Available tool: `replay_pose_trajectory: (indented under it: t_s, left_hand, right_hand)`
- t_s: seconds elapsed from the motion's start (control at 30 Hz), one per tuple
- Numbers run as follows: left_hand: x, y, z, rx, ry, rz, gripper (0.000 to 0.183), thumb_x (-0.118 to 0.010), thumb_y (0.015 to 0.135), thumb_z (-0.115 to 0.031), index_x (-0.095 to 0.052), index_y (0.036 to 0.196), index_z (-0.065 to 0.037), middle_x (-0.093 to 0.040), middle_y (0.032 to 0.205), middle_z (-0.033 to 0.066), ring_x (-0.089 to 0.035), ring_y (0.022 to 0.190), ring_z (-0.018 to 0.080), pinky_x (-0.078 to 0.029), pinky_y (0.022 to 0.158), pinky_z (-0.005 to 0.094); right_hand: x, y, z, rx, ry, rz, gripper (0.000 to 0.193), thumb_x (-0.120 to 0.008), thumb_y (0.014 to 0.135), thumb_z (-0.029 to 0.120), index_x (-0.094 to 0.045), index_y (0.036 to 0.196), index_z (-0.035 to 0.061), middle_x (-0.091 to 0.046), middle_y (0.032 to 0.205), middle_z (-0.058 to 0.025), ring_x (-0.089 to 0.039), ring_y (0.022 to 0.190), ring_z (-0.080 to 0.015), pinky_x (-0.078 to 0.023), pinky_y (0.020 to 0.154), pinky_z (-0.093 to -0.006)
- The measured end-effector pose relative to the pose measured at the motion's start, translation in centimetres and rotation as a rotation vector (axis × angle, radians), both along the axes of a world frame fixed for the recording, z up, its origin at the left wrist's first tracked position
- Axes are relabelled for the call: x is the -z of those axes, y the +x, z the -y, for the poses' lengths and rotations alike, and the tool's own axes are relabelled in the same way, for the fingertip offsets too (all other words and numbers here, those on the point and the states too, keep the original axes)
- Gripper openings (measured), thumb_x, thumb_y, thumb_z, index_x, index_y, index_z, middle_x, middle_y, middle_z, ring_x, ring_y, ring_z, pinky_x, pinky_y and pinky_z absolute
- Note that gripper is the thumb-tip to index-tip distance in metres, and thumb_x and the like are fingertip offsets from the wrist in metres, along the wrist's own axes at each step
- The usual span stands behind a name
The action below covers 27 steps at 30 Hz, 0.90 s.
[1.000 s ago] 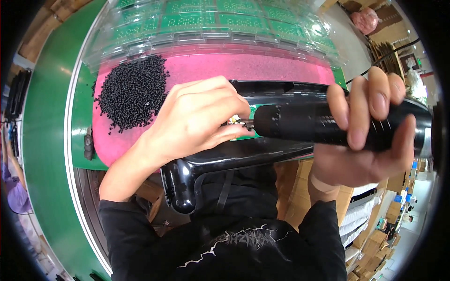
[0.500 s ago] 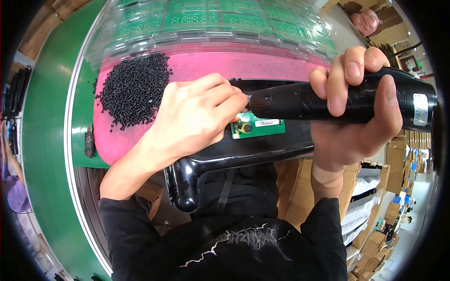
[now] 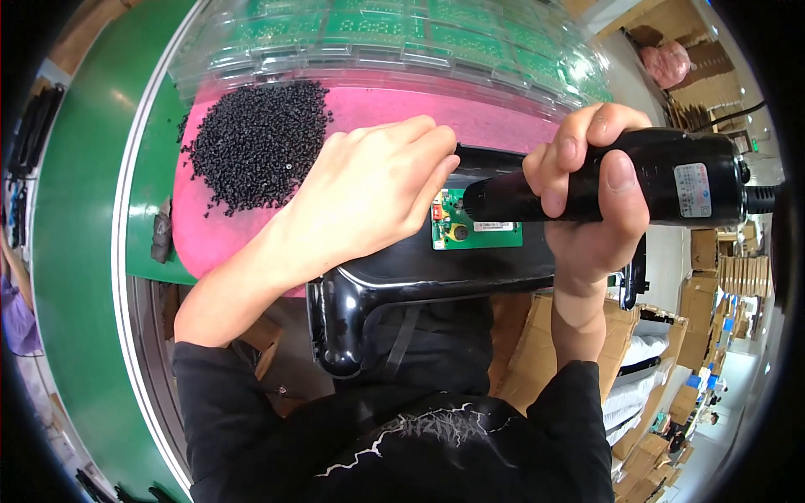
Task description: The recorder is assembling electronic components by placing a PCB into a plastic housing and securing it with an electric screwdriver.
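Observation:
My right hand is wrapped around a black corded electric screwdriver. Its nose points left, over a green circuit board; the bit itself is hidden. The board sits inside a long glossy black plastic housing, which lies across the front of the pink mat. Above the housing's left part is my left hand, knuckles up and fingers curled together, just left of the screwdriver's nose. Whatever its fingertips may hold is out of sight. Left of that hand spreads a pile of small black screws.
Clear plastic trays of green circuit boards stand behind the mat. A dark lump lies on the green table beside the mat. Cardboard boxes stand on the right, near my right arm.
My left fingers have come away from the screwdriver's nose, leaving a gap. The screwdriver's nose has come lower over the board. The whole view has shifted slightly.

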<state>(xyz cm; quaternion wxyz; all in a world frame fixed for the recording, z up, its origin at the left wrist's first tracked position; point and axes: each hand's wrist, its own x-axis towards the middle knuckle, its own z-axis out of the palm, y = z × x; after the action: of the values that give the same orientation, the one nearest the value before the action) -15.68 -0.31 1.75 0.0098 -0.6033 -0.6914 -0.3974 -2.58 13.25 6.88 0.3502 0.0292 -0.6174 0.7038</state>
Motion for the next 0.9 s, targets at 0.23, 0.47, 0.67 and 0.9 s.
replay_pose_trajectory:
  t_s: [0.23, 0.47, 0.67, 0.9]
  left_hand:
    - [0.8, -0.2, 0.2, 0.051, -0.127, 0.036, 0.011, -0.063, 0.086, -0.010, -0.061, 0.092, -0.002, -0.061, 0.078, 0.0148, -0.063, 0.074, 0.0363, -0.050, 0.062, 0.0436]
    - [0.8, -0.2, 0.2, 0.062, -0.208, 0.041, 0.011, -0.061, 0.086, -0.010, -0.062, 0.094, -0.002, -0.063, 0.080, 0.0156, -0.064, 0.077, 0.0368, -0.050, 0.064, 0.0449]
    - [0.8, -0.1, 0.1, 0.106, -0.196, 0.040, 0.010, -0.057, 0.082, -0.005, -0.061, 0.090, 0.000, -0.064, 0.083, 0.0161, -0.064, 0.080, 0.0374, -0.051, 0.063, 0.0457]
    - [0.2, 0.0, 0.1, 0.216, -0.202, -0.027, 0.012, -0.067, 0.081, -0.010, -0.063, 0.089, -0.002, -0.062, 0.079, 0.0109, -0.063, 0.074, 0.0311, -0.051, 0.063, 0.0398]
  right_hand:
    - [0.4, -0.6, 0.2, 0.013, -0.041, 0.026, 0.018, -0.058, 0.088, 0.004, -0.050, 0.103, 0.0021, -0.057, 0.079, -0.0110, -0.052, 0.054, -0.0113, -0.046, 0.050, -0.0250]
    - [0.6, -1.3, -0.4, -0.149, 0.148, 0.137, 0.029, -0.060, 0.088, 0.025, -0.047, 0.105, 0.0046, -0.052, 0.084, -0.0099, -0.044, 0.050, -0.0104, -0.039, 0.049, -0.0250]
    - [0.5, -1.5, -0.3, -0.086, 0.237, 0.172, 0.029, -0.060, 0.089, 0.023, -0.047, 0.106, 0.0043, -0.052, 0.083, -0.0092, -0.046, 0.052, -0.0109, -0.042, 0.050, -0.0246]
    - [-1.6, 1.1, 0.5, -0.074, -0.077, -0.062, 0.027, -0.056, 0.089, 0.029, -0.048, 0.104, 0.0074, -0.050, 0.083, -0.0026, -0.048, 0.053, -0.0093, -0.040, 0.056, -0.0278]
